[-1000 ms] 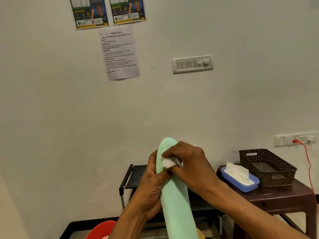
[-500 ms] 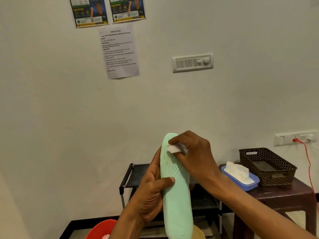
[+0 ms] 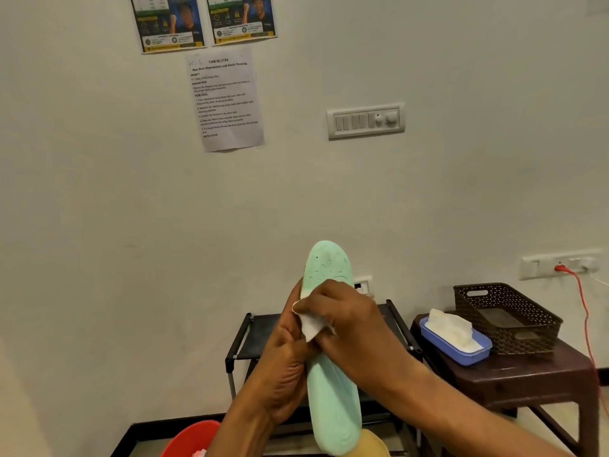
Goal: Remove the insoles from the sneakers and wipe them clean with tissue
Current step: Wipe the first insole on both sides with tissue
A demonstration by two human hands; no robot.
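Note:
A mint-green insole (image 3: 333, 384) stands nearly upright in front of me, its toe end pointing up. My left hand (image 3: 283, 371) grips its left edge around the middle. My right hand (image 3: 349, 328) presses a small folded white tissue (image 3: 311, 326) against the insole's face, just above the middle. No sneakers are in view.
A dark brown plastic table (image 3: 514, 374) at the right carries a blue tissue box (image 3: 456, 346) and a brown woven basket (image 3: 507, 316). A black shoe rack (image 3: 250, 338) stands behind my hands. A red bucket (image 3: 191, 440) sits at the bottom left. A red cable (image 3: 586, 318) hangs from the wall socket.
My right hand has slid the tissue down the insole from near the toe end toward the middle, baring the toe. The left hand has kept its grip.

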